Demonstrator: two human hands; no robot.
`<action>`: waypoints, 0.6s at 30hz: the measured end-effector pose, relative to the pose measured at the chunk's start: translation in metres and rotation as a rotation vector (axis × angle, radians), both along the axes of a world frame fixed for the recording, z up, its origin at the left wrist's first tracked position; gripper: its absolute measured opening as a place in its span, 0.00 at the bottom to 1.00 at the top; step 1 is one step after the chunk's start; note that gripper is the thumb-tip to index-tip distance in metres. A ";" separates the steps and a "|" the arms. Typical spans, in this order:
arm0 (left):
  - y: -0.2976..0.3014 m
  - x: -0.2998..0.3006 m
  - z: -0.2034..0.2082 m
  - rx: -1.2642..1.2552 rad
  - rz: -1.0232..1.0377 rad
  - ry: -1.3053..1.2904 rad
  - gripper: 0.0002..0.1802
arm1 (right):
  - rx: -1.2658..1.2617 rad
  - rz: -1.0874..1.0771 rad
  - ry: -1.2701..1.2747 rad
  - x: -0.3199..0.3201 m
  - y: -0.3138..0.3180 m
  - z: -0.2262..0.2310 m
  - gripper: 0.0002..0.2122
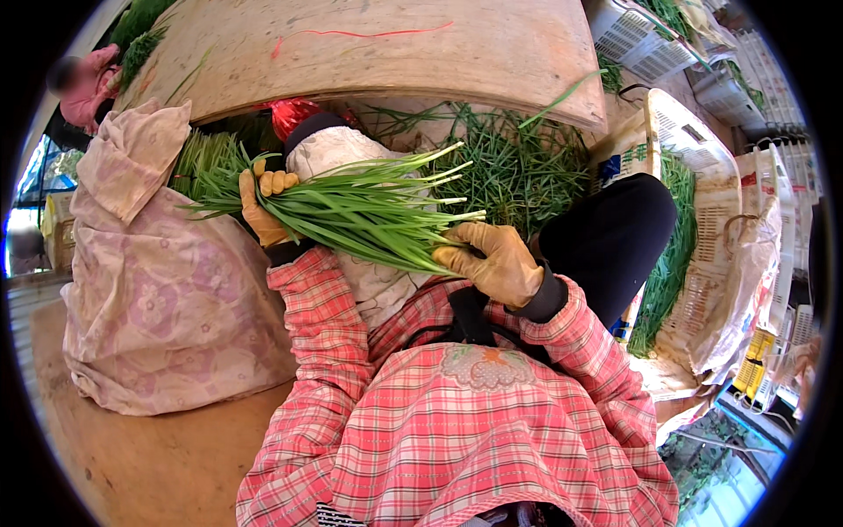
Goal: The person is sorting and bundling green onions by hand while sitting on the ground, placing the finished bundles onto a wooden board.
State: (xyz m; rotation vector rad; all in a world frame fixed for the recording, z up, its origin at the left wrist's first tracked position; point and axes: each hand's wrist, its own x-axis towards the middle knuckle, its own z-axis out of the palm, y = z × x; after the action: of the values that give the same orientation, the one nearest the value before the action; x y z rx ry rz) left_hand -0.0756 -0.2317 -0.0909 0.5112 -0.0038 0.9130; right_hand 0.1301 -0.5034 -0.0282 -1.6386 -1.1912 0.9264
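A bunch of garlic chives (360,206) lies across my lap, its green leaves to the left and pale cut ends to the right. My left hand (263,206), in a tan glove, is closed round the leafy part. At the other end my right hand (496,262), gloved alike, has its fingers and thumb closed on the stalks near the pale ends. Beneath the bunch is a whitish cloth (338,154) over my leg. More chives (202,162) lie just left of my left hand, partly under a patterned cloth (176,290).
A wooden board (378,53) spans the far side, with a red string (369,33) on it. Loose green leaves (518,167) are heaped below its edge. A white crate (702,149) holding greens stands at right. A person in pink (88,88) sits at far left.
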 end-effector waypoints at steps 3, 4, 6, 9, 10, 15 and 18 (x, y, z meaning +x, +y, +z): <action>0.000 0.000 0.000 -0.052 0.041 0.029 0.20 | -0.007 0.080 -0.099 0.002 0.003 0.004 0.11; 0.000 0.000 0.001 -0.035 0.026 0.020 0.20 | -0.048 0.108 -0.121 0.005 0.004 0.007 0.12; -0.002 0.001 0.003 -0.024 0.014 0.000 0.20 | -0.133 0.167 -0.165 0.011 0.006 0.012 0.12; -0.003 -0.001 0.001 -0.035 -0.036 -0.064 0.18 | -0.177 0.255 -0.277 0.028 0.003 0.017 0.11; -0.002 -0.002 0.000 -0.043 -0.058 -0.090 0.18 | -0.183 0.290 -0.308 0.034 -0.002 0.018 0.11; 0.006 -0.015 -0.013 -0.191 -0.046 -0.091 0.15 | -0.045 -0.177 0.074 0.070 -0.037 0.026 0.04; 0.006 -0.014 -0.012 -0.214 -0.059 -0.098 0.18 | -0.164 -0.238 0.072 0.091 -0.049 0.020 0.10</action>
State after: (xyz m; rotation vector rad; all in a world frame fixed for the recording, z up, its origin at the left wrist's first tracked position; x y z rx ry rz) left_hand -0.0898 -0.2254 -0.1033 0.2665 -0.0099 0.8686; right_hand 0.2209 -0.5526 -0.0079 -1.8161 -0.8678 0.9414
